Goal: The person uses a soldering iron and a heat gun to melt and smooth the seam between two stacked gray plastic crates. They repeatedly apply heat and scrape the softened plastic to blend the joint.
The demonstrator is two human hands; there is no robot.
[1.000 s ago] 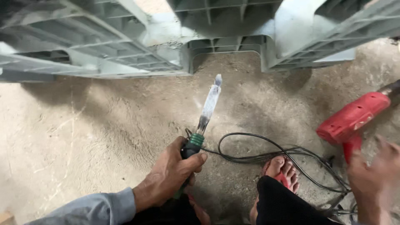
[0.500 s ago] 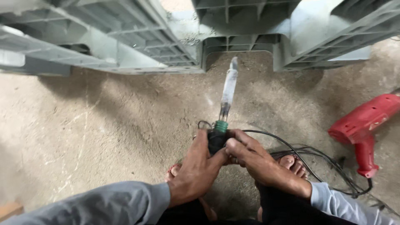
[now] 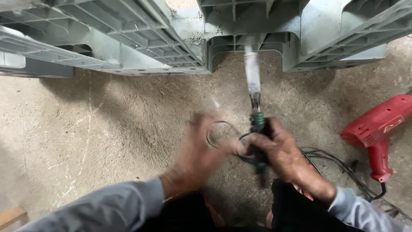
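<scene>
Right hand: the right hand (image 3: 281, 150) is wrapped around the dark handle of a long tool with a green collar and a pale, whitish metal shaft (image 3: 253, 92), fingers curled shut on the grip.
Tool position: the tool stands nearly upright in the view, its pale tip pointing away from the person toward the gap under the grey plastic pallets (image 3: 253, 25); the shaft is blurred, so I cannot tell whether the tip touches the plastic.
Left hand: the left hand (image 3: 197, 150) is just beside the right one, heavily blurred; it seems loosely open, fingers near a loop of thin black cable (image 3: 219, 133), but whether it pinches the loop cannot be told.
Cable: the black cable runs from the tool's handle, curls in a loop between the two hands, then trails right across the ground in a tangle.
Red tool: a red plastic pistol-shaped power tool (image 3: 377, 129) lies on the ground well apart to the right, handle pointing down in the view, untouched by either hand.
Ground: rough sandy concrete floor (image 3: 86, 129), with the pallets lying across the top of the view.
Sleeves: both forearms wear grey-blue long sleeves (image 3: 107, 206); dark trousers show at the bottom edge.
Corner: a small piece of pale wood (image 3: 10, 217) sits at the lower left.
</scene>
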